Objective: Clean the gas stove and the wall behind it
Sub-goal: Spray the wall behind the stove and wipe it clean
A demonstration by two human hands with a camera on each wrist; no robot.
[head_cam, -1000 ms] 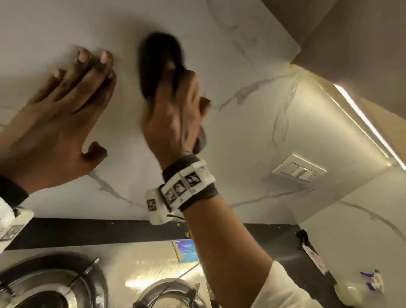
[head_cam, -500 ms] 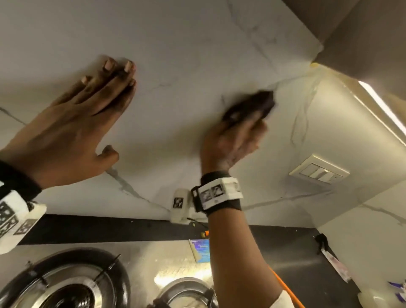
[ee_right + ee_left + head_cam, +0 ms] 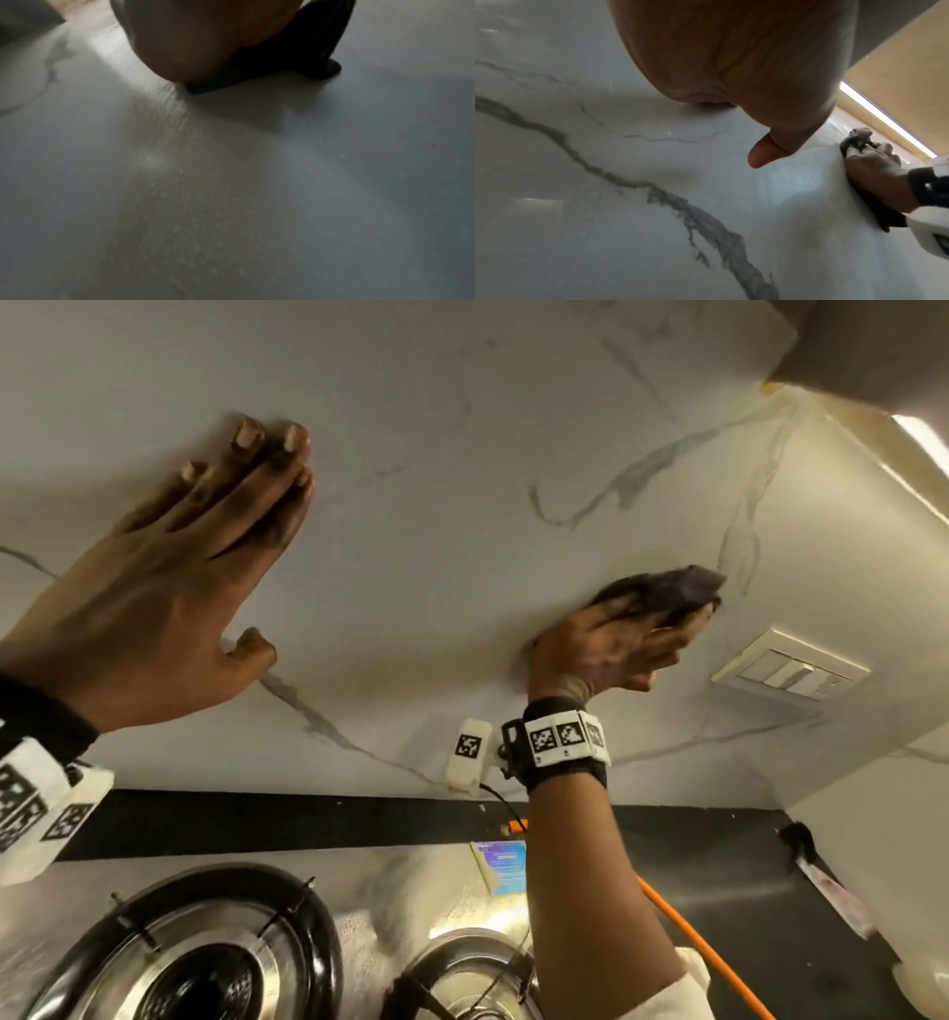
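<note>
A white marble wall (image 3: 436, 505) with grey veins rises behind the steel gas stove (image 3: 411, 880). My right hand (image 3: 616, 649) presses a dark cloth (image 3: 662, 590) against the wall, low and to the right, just left of the switch plate. The left wrist view shows its fingers (image 3: 875, 160) curled over the bunched cloth (image 3: 858, 135). In the right wrist view the cloth (image 3: 303, 50) lies under my palm on damp, streaked wall. My left hand (image 3: 179, 588) rests flat on the wall at the upper left, fingers straight and holding nothing.
A switch plate (image 3: 791, 665) sits on the wall right of the cloth. An overhead cabinet with a light strip (image 3: 919, 439) juts out at top right. Below are two burners (image 3: 205, 958), an orange hose (image 3: 703, 952), a blue packet (image 3: 503, 865) and the black counter (image 3: 719, 865).
My right hand has swept the cloth across the wall from upper centre to the lower right, toward the switch plate. The left hand has stayed flat on the wall.
</note>
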